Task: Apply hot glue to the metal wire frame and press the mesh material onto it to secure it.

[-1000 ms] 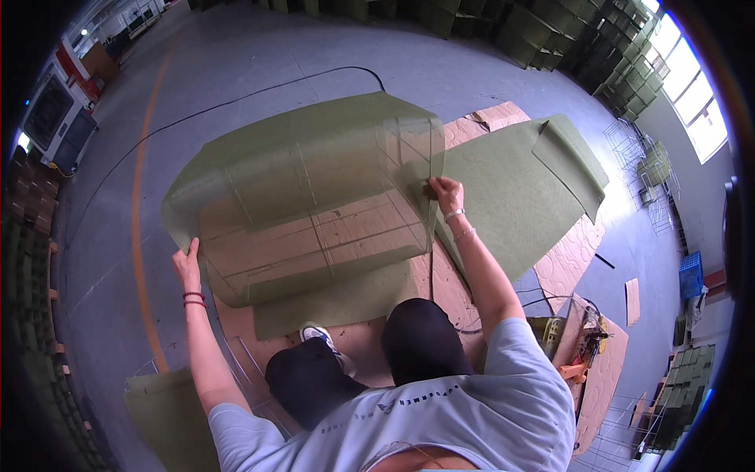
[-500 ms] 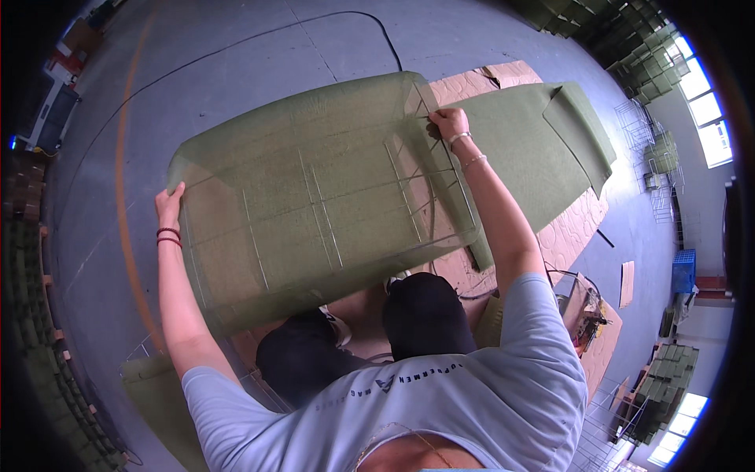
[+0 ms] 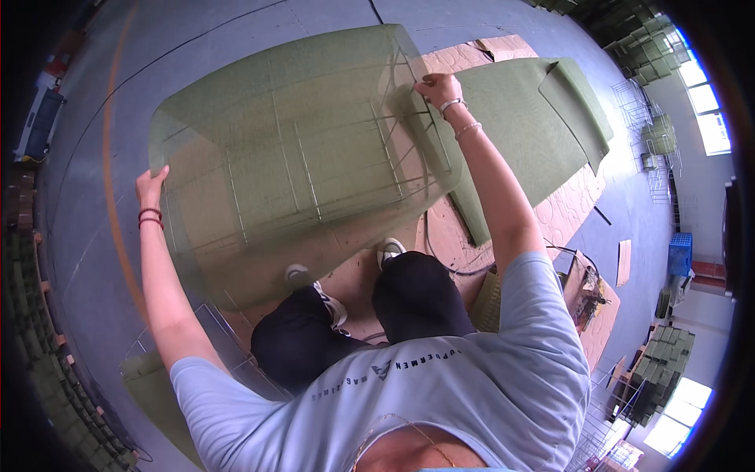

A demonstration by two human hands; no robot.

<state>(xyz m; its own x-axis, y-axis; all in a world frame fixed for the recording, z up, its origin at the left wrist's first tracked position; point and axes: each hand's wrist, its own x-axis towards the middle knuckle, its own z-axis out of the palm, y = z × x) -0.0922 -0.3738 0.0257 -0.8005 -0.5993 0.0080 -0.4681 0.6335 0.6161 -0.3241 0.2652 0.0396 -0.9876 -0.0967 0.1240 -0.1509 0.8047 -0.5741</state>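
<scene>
Left fingers (image 3: pixel 161 172) and right fingers (image 3: pixel 426 84), closed, pinch the mesh (image 3: pixel 259 141) at opposite edges; floor (image 3: pixel 79 189) stretches beyond its left and far sides.

There is one left hand (image 3: pixel 149 187) and one right hand (image 3: pixel 440 90), one mesh-covered wire frame (image 3: pixel 259 149), and one green sheet (image 3: pixel 519 134) lying flat. Also two sneakers (image 3: pixel 331 307), two dark red bracelet strands (image 3: pixel 150 212), two pale bracelets (image 3: pixel 469 128), one gold necklace (image 3: pixel 364 448), one blue crate (image 3: pixel 680 253), and one orange floor line (image 3: pixel 110 157). The stacked green boxes (image 3: pixel 664 366) are too many to count.
</scene>
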